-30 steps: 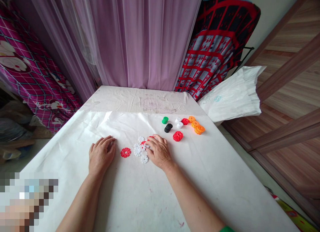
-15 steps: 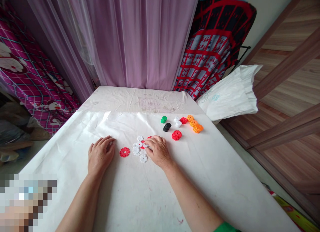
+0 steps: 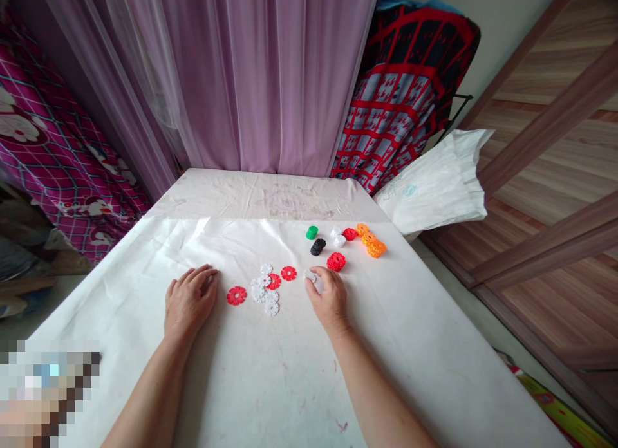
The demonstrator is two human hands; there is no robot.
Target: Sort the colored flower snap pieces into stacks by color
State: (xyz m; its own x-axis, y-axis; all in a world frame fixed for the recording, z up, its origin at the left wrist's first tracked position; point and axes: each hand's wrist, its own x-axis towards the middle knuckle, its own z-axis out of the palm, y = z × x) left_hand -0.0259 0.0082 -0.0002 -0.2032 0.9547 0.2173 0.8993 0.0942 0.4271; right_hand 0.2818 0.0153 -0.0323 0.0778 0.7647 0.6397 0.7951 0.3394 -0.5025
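My right hand (image 3: 329, 298) pinches a white snowflake disc (image 3: 309, 277) between thumb and fingers, close above the table. To its left lies a loose group: overlapping white snowflake discs (image 3: 271, 305), a red disc (image 3: 273, 281) partly under them, a second red disc (image 3: 288, 273) and a third red disc (image 3: 236, 296) set apart. My left hand (image 3: 190, 298) rests on the white tabletop left of that third disc, fingers loosely bent and apart, holding nothing.
Beyond my right hand stand piles of discs: red (image 3: 336, 262), black (image 3: 318, 246), green (image 3: 312, 232), white (image 3: 338, 239), another red (image 3: 349, 233) and orange (image 3: 374, 245). A white bag (image 3: 434, 184) hangs at the table's right edge. Purple curtains (image 3: 280, 81) hang behind.
My right hand has moved right, away from the loose group, carrying a white disc. The red discs there now show uncovered. My left hand stays in place on the table.
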